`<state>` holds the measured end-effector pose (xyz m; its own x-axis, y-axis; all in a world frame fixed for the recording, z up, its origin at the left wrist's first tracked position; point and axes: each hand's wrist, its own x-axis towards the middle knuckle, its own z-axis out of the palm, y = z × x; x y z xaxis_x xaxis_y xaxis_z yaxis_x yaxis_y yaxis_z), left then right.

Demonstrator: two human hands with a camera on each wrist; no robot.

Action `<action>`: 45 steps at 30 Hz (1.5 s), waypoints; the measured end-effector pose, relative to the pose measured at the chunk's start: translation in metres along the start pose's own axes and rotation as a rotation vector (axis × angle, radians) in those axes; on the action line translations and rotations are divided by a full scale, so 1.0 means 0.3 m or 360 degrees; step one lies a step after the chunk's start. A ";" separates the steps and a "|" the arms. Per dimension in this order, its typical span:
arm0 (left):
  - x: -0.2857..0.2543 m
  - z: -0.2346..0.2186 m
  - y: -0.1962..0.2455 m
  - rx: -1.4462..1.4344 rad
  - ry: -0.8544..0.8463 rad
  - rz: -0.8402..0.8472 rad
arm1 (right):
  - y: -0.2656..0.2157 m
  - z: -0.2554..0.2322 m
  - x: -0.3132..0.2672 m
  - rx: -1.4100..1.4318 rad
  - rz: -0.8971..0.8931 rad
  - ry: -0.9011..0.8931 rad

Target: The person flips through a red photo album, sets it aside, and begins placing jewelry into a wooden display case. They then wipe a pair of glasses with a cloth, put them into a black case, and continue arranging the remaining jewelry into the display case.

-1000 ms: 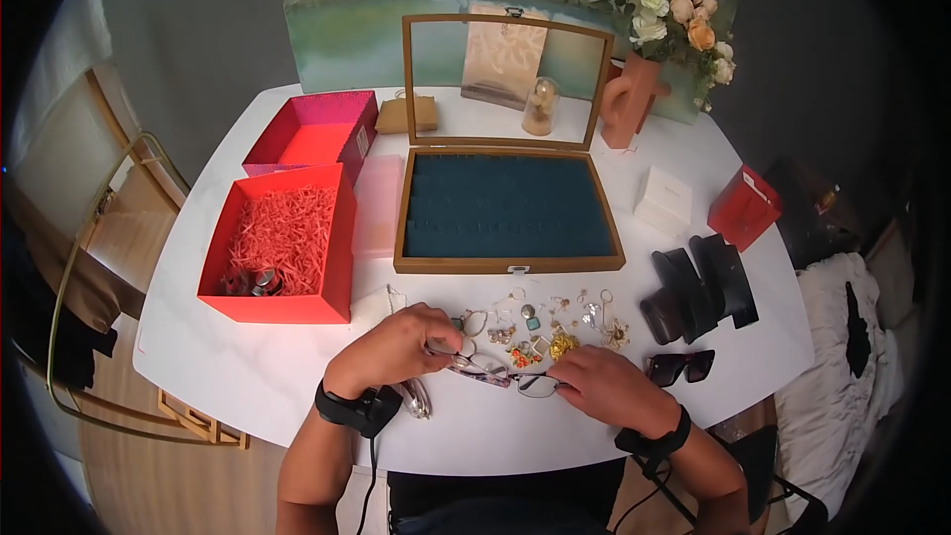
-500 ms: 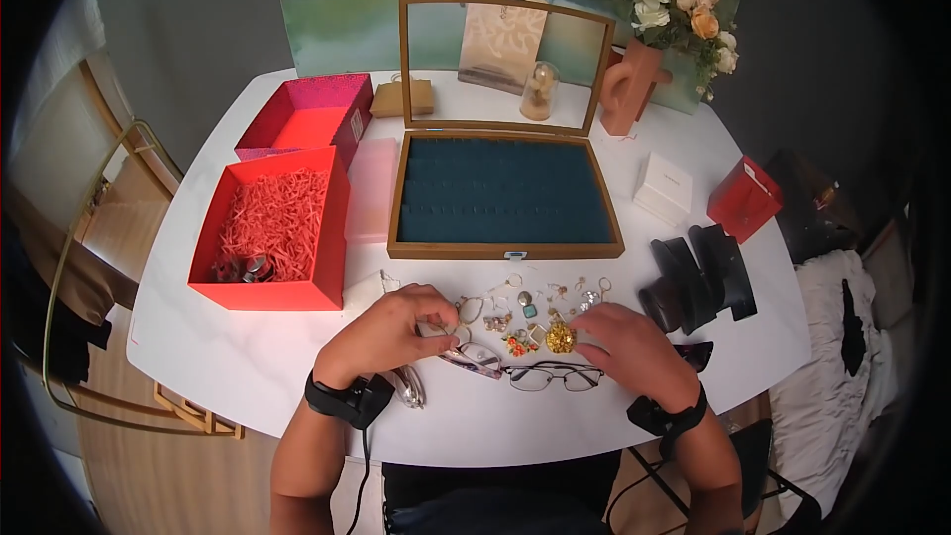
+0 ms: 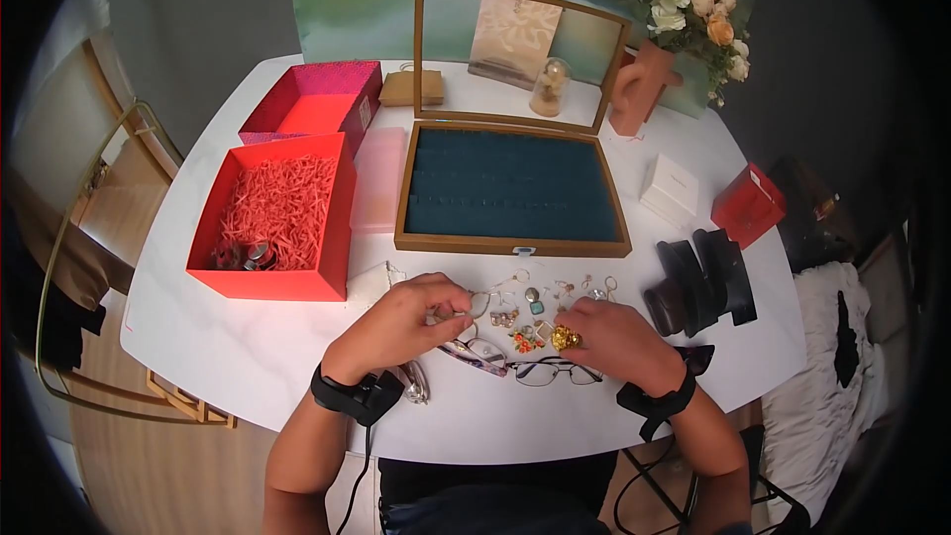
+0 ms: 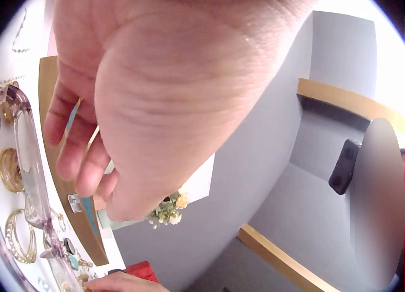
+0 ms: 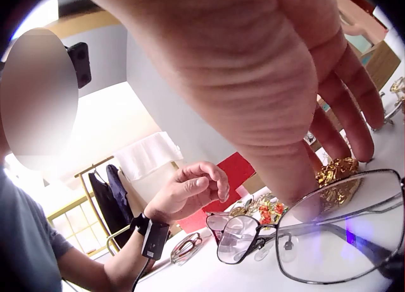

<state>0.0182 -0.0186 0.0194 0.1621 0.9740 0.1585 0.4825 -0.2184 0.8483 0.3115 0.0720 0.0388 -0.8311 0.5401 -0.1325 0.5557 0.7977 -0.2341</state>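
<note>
My left hand (image 3: 406, 322) hovers with loosely bent fingers over the left end of the jewelry, holding nothing. Below it lie glasses with a patterned frame (image 3: 474, 357) and gold bangles (image 4: 20, 236). My right hand (image 3: 624, 342) has thumb and fingers around a crumpled-looking gold ornament (image 5: 338, 172). Dark-rimmed glasses (image 3: 555, 373) lie folded out in front of that hand. Between the hands are a flower piece in orange and red (image 3: 525, 341), a turquoise-stone piece (image 3: 536, 306) and several small earrings. A shiny silver piece (image 3: 416, 384) lies by my left wrist.
Behind the jewelry stands a wooden case (image 3: 513, 242) with dark green lining, its glass lid raised. To the left is a red box (image 3: 337, 238) of shredded paper. Dark eyeglass cases (image 3: 693, 282), sunglasses (image 3: 696, 359), a white box (image 3: 671, 190) and a red bag (image 3: 749, 204) stand right.
My right hand let go of the dark-rimmed glasses, leaving them on the table, and moved up to the gold ornament. My left hand lifted off the patterned glasses.
</note>
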 end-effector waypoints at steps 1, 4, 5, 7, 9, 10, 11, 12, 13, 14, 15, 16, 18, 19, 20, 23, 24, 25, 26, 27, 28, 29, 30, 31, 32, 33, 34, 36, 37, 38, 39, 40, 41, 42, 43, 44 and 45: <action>0.000 0.003 -0.003 -0.0020 0.0008 -0.0002 | 0.001 0.001 0.002 -0.0004 0.0001 -0.0004; 0.001 0.007 -0.005 -0.0049 0.0022 0.0002 | 0.004 0.011 0.007 0.0014 0.0020 -0.0008; 0.000 0.008 -0.004 -0.0060 0.0025 0.0006 | 0.006 0.016 0.006 0.0039 0.0041 -0.0010; 0.001 0.012 -0.009 -0.0061 0.0026 0.0014 | 0.010 0.023 0.007 0.0043 0.0025 -0.0009; 0.001 0.011 -0.008 -0.0062 0.0028 0.0020 | 0.009 0.024 0.007 0.0048 0.0007 -0.0008; 0.001 0.010 -0.007 -0.0057 0.0022 0.0008 | 0.008 0.023 0.006 0.0042 0.0006 -0.0013; 0.001 0.010 -0.006 -0.0052 0.0016 -0.0005 | 0.007 0.022 0.006 0.0035 0.0004 -0.0018; 0.001 0.010 -0.005 -0.0053 0.0018 -0.0003 | 0.007 0.020 0.006 0.0033 0.0004 -0.0018; 0.001 0.010 -0.004 -0.0046 0.0020 0.0001 | 0.008 0.018 0.005 0.0046 -0.0010 -0.0035; 0.002 0.010 -0.004 -0.0040 0.0022 0.0005 | 0.008 0.016 0.005 0.0059 -0.0025 -0.0052; 0.002 0.010 -0.004 -0.0042 0.0024 0.0007 | 0.007 0.015 0.004 0.0056 -0.0024 -0.0053; 0.002 0.011 -0.004 -0.0031 0.0026 0.0021 | 0.005 0.015 0.001 0.0090 -0.0018 -0.0040; 0.003 0.010 -0.004 -0.0021 0.0030 0.0036 | 0.003 0.013 0.000 0.0123 -0.0013 -0.0027; 0.004 0.009 -0.003 0.0003 0.0024 0.0046 | 0.003 0.010 0.002 0.0145 0.0005 -0.0046; 0.004 0.008 -0.003 0.0026 0.0018 0.0054 | 0.002 0.009 0.003 0.0168 0.0022 -0.0066; 0.003 0.006 -0.005 0.0041 -0.0005 0.0070 | 0.015 0.012 0.006 0.0175 -0.0031 -0.0080; 0.003 0.006 -0.004 0.0040 -0.0004 0.0068 | 0.014 0.011 0.008 0.0175 -0.0032 -0.0083; 0.003 0.007 -0.003 0.0033 0.0008 0.0055 | 0.014 0.009 0.011 0.0192 -0.0037 -0.0095; 0.002 0.007 -0.002 0.0026 0.0018 0.0042 | 0.012 0.006 0.013 0.0211 -0.0042 -0.0106; 0.002 0.006 -0.003 0.0025 0.0019 0.0041 | 0.009 0.001 0.017 0.0210 -0.0043 -0.0108; 0.001 0.006 -0.005 0.0023 0.0009 0.0054 | 0.005 -0.007 0.022 0.0189 -0.0030 -0.0129; 0.001 0.005 -0.007 0.0021 -0.0001 0.0067 | 0.002 -0.010 0.025 0.0167 -0.0018 -0.0151; 0.001 0.005 -0.007 0.0020 0.0001 0.0066 | 0.000 -0.009 0.026 0.0166 -0.0020 -0.0152; 0.001 0.005 -0.006 0.0022 -0.0004 0.0058 | -0.001 -0.007 0.027 0.0124 -0.0012 -0.0160; 0.002 0.005 -0.006 0.0025 -0.0009 0.0051 | -0.001 -0.005 0.028 0.0081 -0.0004 -0.0168; 0.002 0.006 -0.006 0.0024 -0.0006 0.0050 | 0.000 -0.001 0.028 0.0079 -0.0006 -0.0170; 0.001 0.007 -0.006 0.0022 0.0006 0.0041 | 0.001 0.003 0.028 0.0053 -0.0011 -0.0167; -0.001 0.007 -0.006 0.0018 0.0026 0.0029 | 0.001 0.006 0.028 0.0024 -0.0021 -0.0167; -0.001 0.006 -0.006 0.0016 0.0025 0.0033 | 0.001 0.005 0.028 0.0011 -0.0023 -0.0160; -0.001 0.006 -0.005 0.0014 0.0022 0.0037 | 0.002 0.004 0.026 -0.0003 -0.0023 -0.0154; -0.002 0.006 -0.005 0.0012 0.0026 0.0036 | 0.002 0.003 0.024 -0.0005 -0.0025 -0.0156; -0.002 0.006 -0.006 0.0014 0.0021 0.0034 | 0.002 0.001 0.021 0.0017 -0.0009 -0.0136; -0.003 0.006 -0.006 0.0017 0.0015 0.0033 | 0.002 -0.002 0.018 0.0039 0.0008 -0.0116; -0.002 0.005 -0.007 0.0015 0.0017 0.0033 | 0.000 -0.008 0.015 0.0037 0.0008 -0.0118; -0.002 0.004 -0.008 0.0025 0.0010 0.0069 | -0.003 -0.017 0.010 0.0061 0.0024 -0.0123; -0.001 0.003 -0.009 0.0035 0.0003 0.0105 | -0.005 -0.023 0.006 0.0086 0.0039 -0.0128; -0.002 0.003 -0.010 0.0033 0.0006 0.0102 | -0.004 -0.025 0.002 0.0086 0.0038 -0.0132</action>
<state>0.0175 -0.0186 0.0163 0.1902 0.9582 0.2139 0.4887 -0.2814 0.8258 0.3106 0.0734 0.0464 -0.8178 0.5328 -0.2175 0.5752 0.7682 -0.2811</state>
